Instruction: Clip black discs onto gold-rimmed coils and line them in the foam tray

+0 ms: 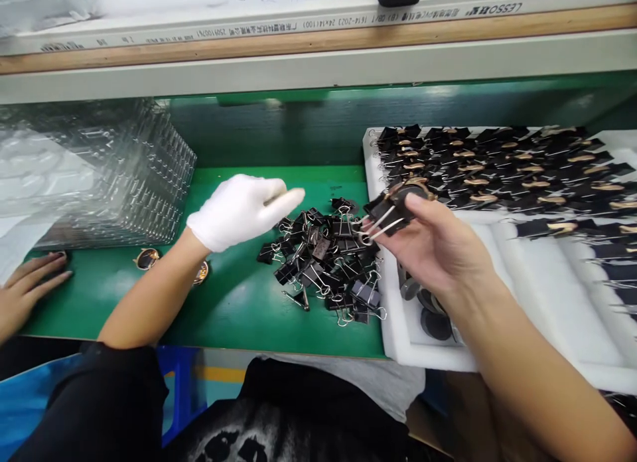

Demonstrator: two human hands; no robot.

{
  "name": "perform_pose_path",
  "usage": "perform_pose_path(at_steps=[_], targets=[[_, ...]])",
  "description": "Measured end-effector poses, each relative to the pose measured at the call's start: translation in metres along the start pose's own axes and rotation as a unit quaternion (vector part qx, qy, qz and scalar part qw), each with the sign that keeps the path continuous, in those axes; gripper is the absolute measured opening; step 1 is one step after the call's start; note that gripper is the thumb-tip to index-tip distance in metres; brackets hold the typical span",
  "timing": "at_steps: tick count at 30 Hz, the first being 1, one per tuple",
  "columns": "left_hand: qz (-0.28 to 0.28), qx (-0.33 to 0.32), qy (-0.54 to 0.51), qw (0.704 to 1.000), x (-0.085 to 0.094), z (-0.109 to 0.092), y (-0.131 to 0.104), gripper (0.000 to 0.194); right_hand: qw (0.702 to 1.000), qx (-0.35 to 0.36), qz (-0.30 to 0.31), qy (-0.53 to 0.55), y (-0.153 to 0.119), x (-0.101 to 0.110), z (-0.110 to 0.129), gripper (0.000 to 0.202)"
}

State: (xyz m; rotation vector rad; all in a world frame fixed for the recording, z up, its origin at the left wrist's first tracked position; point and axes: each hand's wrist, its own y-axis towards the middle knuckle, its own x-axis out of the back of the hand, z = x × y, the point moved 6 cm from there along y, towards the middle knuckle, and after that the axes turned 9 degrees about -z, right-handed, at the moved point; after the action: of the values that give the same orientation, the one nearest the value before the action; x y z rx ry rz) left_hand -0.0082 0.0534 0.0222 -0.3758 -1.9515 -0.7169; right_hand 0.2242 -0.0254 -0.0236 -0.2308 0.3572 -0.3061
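My left hand [241, 210] wears a white glove and hovers over the left edge of a pile of black binder clips [326, 259] on the green bench; its fingers point right, held together, and nothing shows in them. My bare right hand [432, 246] pinches a black binder clip [391, 213] clamped on a round copper-rimmed part, held above the left rim of a white foam tray [398, 329]. Several dark round discs [430, 312] lie in the tray below that hand.
Rows of clipped parts [497, 163] fill the back of the foam tray. A stack of clear plastic blister trays [114, 176] stands at the left. Two round copper-rimmed parts [146, 257] lie on the green mat. Another person's hand [30, 283] rests at the far left edge.
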Motion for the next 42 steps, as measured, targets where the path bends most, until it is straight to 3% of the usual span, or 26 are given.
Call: perform_pose_path(at_steps=[2,5,10,13,16,19,23,25,29,37,42], targets=[[0.083,0.024,0.111,0.990,-0.005,0.013,0.001,0.055,1.000,-0.003,-0.024,0.001,0.002,0.004,0.000,0.024],[0.197,0.048,0.161,0.966,-0.017,0.022,-0.004,0.058,0.999,-0.013,-0.031,0.024,0.004,0.002,-0.004,0.028],[0.257,0.034,0.225,0.939,-0.020,0.022,-0.011,0.049,0.999,-0.038,-0.012,0.038,0.002,-0.005,-0.012,0.023],[0.221,0.023,0.269,0.937,-0.007,0.025,-0.011,0.047,0.999,-0.034,0.020,0.024,0.001,-0.009,-0.012,0.016],[0.155,0.012,0.252,0.955,0.011,0.021,-0.009,0.046,0.998,-0.010,0.062,0.004,-0.002,-0.013,-0.010,0.014],[0.153,-0.015,0.144,0.978,0.014,0.006,-0.011,0.041,0.990,0.030,0.132,-0.045,-0.008,-0.023,-0.011,0.017],[0.192,-0.089,-0.028,0.977,0.003,-0.026,-0.019,0.036,0.964,0.037,0.248,-0.086,-0.023,-0.039,-0.020,0.018],[0.146,-0.071,-0.092,0.982,0.001,-0.034,-0.018,0.035,0.965,0.038,0.246,-0.081,-0.027,-0.041,-0.022,0.018],[0.000,0.024,-0.180,0.983,0.002,-0.034,-0.016,0.047,0.980,0.046,0.194,-0.007,-0.028,-0.040,-0.019,0.019],[0.006,0.012,-0.100,0.995,-0.003,-0.050,-0.021,0.053,0.980,0.062,0.188,-0.029,-0.023,-0.036,-0.020,0.016],[-0.010,0.032,-0.038,0.999,-0.007,-0.049,-0.024,0.046,0.982,0.077,0.155,-0.072,-0.021,-0.029,-0.025,0.022]])
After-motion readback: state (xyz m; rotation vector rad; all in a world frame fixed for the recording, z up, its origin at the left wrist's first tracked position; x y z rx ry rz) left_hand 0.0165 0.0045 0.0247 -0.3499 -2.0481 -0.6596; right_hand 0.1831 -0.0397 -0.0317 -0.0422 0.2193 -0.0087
